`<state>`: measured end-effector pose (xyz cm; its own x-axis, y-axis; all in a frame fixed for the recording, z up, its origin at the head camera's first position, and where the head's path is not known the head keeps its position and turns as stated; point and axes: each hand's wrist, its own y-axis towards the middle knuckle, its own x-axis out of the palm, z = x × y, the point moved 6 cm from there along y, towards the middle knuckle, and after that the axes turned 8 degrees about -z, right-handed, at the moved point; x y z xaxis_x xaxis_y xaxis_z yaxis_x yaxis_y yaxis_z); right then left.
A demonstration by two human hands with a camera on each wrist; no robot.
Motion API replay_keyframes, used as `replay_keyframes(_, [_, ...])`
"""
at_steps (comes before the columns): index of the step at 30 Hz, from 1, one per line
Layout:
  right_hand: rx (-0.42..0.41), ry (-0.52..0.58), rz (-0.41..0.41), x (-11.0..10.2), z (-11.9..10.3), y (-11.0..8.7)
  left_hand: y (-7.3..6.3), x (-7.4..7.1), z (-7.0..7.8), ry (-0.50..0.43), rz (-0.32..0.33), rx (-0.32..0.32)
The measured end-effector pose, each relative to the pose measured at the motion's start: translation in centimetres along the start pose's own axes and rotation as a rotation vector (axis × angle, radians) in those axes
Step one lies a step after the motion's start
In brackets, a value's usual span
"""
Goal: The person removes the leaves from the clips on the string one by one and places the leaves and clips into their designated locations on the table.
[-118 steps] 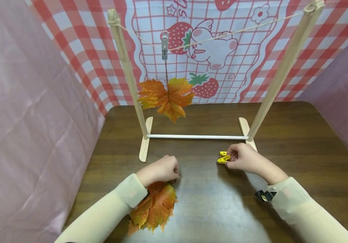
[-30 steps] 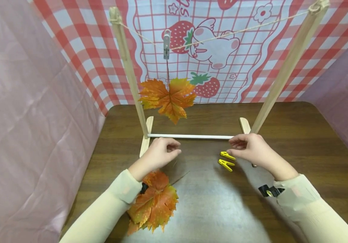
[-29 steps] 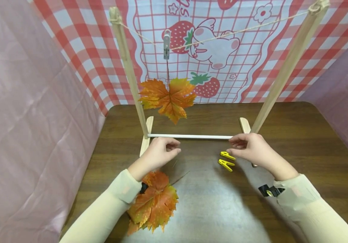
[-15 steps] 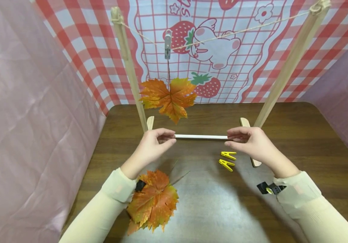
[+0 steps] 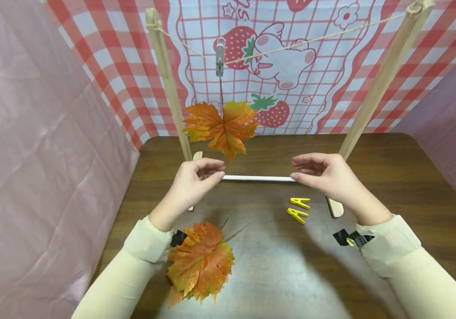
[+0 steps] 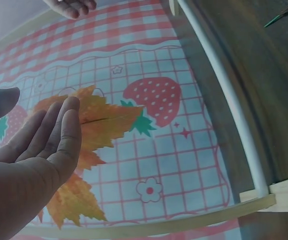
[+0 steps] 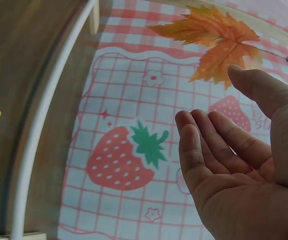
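Note:
Both hands are raised in the air with nothing in them. In the head view, my left hand point(image 5: 192, 180) appears in front of the left end of the white rod point(image 5: 257, 178), my right hand point(image 5: 327, 176) in front of its right end. Relaxed, parted fingers and thumb show in each wrist view. An orange maple leaf point(image 5: 225, 128) hangs by its stem from a clear clothespin point(image 5: 220, 57) on the cord point(image 5: 331, 36). Two yellow clothespins point(image 5: 297, 215) lie on the table below the right hand. Overlapping orange leaves point(image 5: 202, 266) lie beside the left sleeve.
The cord runs between two wooden posts, the left post point(image 5: 168, 84) and the right post point(image 5: 387, 79). Wooden feet point(image 5: 335, 208) support the frame on the brown table point(image 5: 260, 274). Behind stands a strawberry-patterned cloth point(image 5: 284, 66); pink cloth point(image 5: 52, 133) hangs at the side.
My right hand has left the yellow clothespins and my left hand the leaves on the table. Both have risen in front of the frame, their fingers loosening. The hanging leaf stays put.

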<state>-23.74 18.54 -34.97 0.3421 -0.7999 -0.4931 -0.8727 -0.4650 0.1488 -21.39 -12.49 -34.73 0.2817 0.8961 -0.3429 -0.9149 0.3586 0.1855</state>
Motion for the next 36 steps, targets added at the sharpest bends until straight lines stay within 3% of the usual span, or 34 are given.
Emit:
replay_keyframes(18, [-0.039,-0.002,0.033,-1.1,-5.6,2.1,0.5,-2.1,2.9,-0.028,0.063,0.037])
replay_keyframes(29, [-0.103,-0.027,0.059,-2.1,-9.5,3.5,1.6,-3.1,5.0,-0.023,0.091,0.105])
replay_keyframes(36, [-0.179,-0.090,0.081,-2.8,-12.9,4.7,2.0,-4.1,6.5,-0.022,0.152,0.143])
